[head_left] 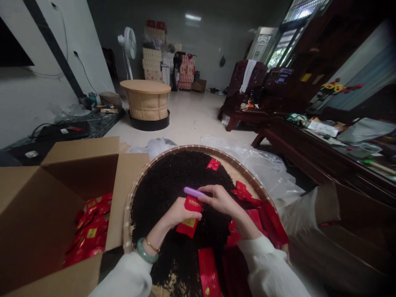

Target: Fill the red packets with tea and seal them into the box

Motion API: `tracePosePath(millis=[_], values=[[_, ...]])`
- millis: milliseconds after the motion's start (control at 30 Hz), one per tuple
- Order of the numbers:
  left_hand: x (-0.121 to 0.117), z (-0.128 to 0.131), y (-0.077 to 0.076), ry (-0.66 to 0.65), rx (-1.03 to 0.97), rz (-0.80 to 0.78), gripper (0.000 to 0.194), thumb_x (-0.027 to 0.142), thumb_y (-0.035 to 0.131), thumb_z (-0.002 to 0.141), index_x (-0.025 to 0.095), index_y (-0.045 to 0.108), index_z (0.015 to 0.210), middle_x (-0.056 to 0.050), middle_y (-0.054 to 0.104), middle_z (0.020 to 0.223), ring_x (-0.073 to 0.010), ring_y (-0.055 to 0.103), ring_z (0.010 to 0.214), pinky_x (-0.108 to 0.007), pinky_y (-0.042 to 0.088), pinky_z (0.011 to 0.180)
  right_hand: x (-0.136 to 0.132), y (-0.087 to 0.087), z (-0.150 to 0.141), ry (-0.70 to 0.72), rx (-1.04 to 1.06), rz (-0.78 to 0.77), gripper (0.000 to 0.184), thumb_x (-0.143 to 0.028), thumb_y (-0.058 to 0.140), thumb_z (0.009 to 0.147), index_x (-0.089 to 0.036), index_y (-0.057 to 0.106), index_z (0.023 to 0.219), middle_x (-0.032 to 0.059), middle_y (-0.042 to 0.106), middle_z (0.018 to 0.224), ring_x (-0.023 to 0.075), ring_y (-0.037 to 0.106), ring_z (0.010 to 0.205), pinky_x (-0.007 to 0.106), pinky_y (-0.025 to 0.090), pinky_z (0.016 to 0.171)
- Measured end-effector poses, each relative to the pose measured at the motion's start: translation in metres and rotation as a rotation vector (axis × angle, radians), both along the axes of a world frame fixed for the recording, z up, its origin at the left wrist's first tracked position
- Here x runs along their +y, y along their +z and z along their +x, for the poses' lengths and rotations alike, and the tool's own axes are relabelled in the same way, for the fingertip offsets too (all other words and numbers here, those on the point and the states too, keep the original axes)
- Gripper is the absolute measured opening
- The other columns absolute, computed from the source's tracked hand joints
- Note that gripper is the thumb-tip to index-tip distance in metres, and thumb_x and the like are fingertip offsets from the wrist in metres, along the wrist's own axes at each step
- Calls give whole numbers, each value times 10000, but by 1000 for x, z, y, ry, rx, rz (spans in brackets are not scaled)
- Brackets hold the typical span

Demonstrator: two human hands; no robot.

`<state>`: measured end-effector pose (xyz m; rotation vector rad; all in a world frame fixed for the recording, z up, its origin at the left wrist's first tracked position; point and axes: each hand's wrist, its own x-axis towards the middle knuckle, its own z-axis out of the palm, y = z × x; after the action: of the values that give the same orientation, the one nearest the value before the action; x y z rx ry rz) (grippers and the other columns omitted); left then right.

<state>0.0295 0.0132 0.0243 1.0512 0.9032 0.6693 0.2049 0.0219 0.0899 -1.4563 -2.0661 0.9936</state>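
My left hand (182,211) grips a small red pouch (188,229) with gold print, its thumb across the front. Between the fingers of my right hand (218,199) is a slim purple bar-shaped tool (193,192), lying along the pouch's top edge. I cannot make out what kind of tool it is. Both hands are above dark loose tea leaves (161,177) spread in a round woven bamboo tray (127,214). Flat red pouches (210,272) lie in the tray near me and along its right side. One more red packet (213,164) rests on the leaves toward the far rim.
At left stands an open cardboard box (27,214) with many red packets (91,233) inside. Clear plastic sheeting (262,161) lies behind the tray. A round wicker table (145,86), a white fan (130,43) and a dark wooden table (297,152) are farther off.
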Motion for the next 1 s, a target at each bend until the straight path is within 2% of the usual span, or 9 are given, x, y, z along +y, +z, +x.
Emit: tracePosePath(millis=[100, 200, 333, 467, 533, 633, 733, 900, 1000], values=[[1, -1, 0, -1, -73, -54, 434, 277, 874, 474, 83, 706, 824, -84, 725, 726, -191, 662, 637, -279, 485, 639, 1, 1, 1, -1, 9, 2, 300, -295, 609, 793, -160, 713, 1040, 61, 729, 1009, 257, 656, 876, 340, 477, 800], [3, -2, 1, 33, -256, -142, 520, 469, 826, 555, 67, 684, 852, -122, 726, 746, -227, 685, 672, -311, 506, 671, 2, 2, 2, -4, 15, -1, 283, -300, 612, 791, -183, 717, 1027, 35, 732, 995, 248, 655, 882, 323, 475, 792], [7, -4, 3, 87, -445, -239, 565, 594, 622, 750, 55, 658, 913, -169, 728, 816, -281, 695, 801, -382, 514, 784, 3, 2, 2, 1, -4, -9, 283, -295, 603, 797, -169, 719, 1022, 37, 737, 975, 251, 658, 868, 317, 472, 781], [9, -6, 6, -1, -538, -364, 630, 601, 359, 888, 47, 636, 1005, -189, 723, 859, -302, 692, 835, -440, 505, 816, 2, 1, 2, -7, 13, -8, 297, -296, 597, 799, -161, 713, 1036, 44, 738, 976, 253, 663, 857, 321, 478, 782], [10, -8, 6, -49, -576, -408, 638, 579, 290, 911, 53, 615, 1065, -191, 719, 888, -303, 695, 801, -453, 509, 785, 2, 0, 3, -18, 35, -7, 295, -300, 593, 800, -163, 713, 1033, 44, 740, 969, 251, 665, 855, 324, 484, 784], [11, -8, 2, -110, -578, -472, 608, 539, 269, 922, 65, 578, 1144, -190, 714, 916, -293, 695, 734, -447, 517, 725, 3, -1, 6, -50, 65, 7, 288, -299, 598, 793, -173, 712, 1025, 44, 737, 987, 247, 662, 873, 333, 487, 805], [9, -5, -2, -138, -505, -520, 612, 524, 264, 922, 48, 578, 1143, -186, 715, 863, -254, 680, 646, -398, 523, 654, 4, -1, 6, -62, 69, 22, 281, -305, 604, 788, -182, 712, 1016, 47, 731, 1008, 249, 657, 896, 349, 484, 824], [4, 2, 0, -52, -391, -485, 692, 653, 290, 871, 73, 640, 1010, -126, 701, 710, -178, 623, 517, -291, 498, 518, 7, -2, 4, -82, 107, -7, 302, -319, 627, 765, -174, 708, 1017, 67, 720, 1037, 257, 644, 932, 369, 470, 850], [3, 1, 5, -36, -376, -467, 695, 686, 328, 843, 84, 649, 973, -117, 698, 699, -169, 618, 509, -275, 496, 501, 7, 1, 8, -116, 195, -100, 382, -383, 615, 772, -160, 679, 1076, 68, 721, 996, 237, 647, 871, 346, 491, 764]])
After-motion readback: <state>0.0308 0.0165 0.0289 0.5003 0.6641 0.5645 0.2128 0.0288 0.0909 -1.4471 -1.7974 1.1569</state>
